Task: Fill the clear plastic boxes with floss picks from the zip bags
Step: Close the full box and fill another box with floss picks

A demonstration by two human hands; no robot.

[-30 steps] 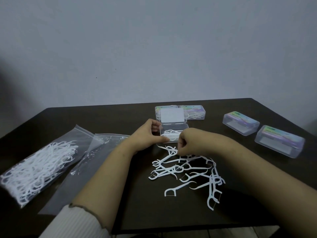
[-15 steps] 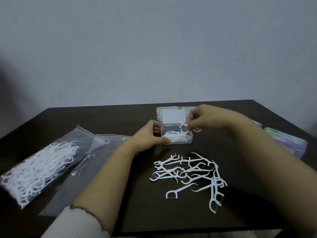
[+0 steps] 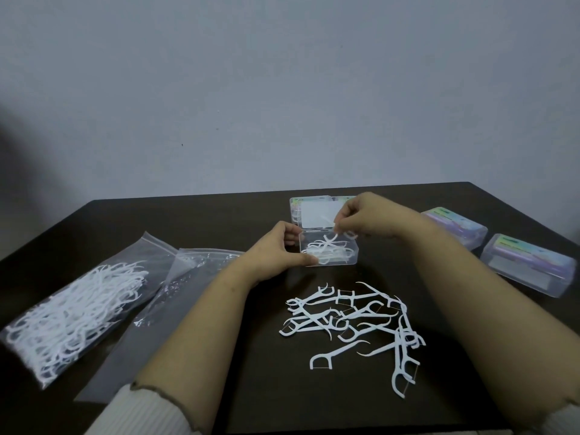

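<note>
Dropping floss picks into the open box

Dropping them well meant lowering the picks flat and all one way, so I judged, because crossed ones waste room and stop the lid from closing. The open clear box (image 3: 329, 251) sat on the dark table (image 3: 219, 221), its lid standing up behind, and a few white picks already lay tangled inside. The left hand (image 3: 276, 252) gripped the box at its left end, thumb on the near wall. The right hand (image 3: 367, 218) hovered just above the box and pinched a few floss picks (image 3: 337, 238) with curled fingertips.

The picks were thin, stiff plastic with a hooked tail and a forked head, so they catch easily on each other. A loose pile of picks (image 3: 354, 324) waited near the box. Left of it lay a full zip bag (image 3: 75, 315) and a flat empty bag (image 3: 175, 284), both soft and glossy. Two closed boxes (image 3: 530, 265) stood at the right.
</note>
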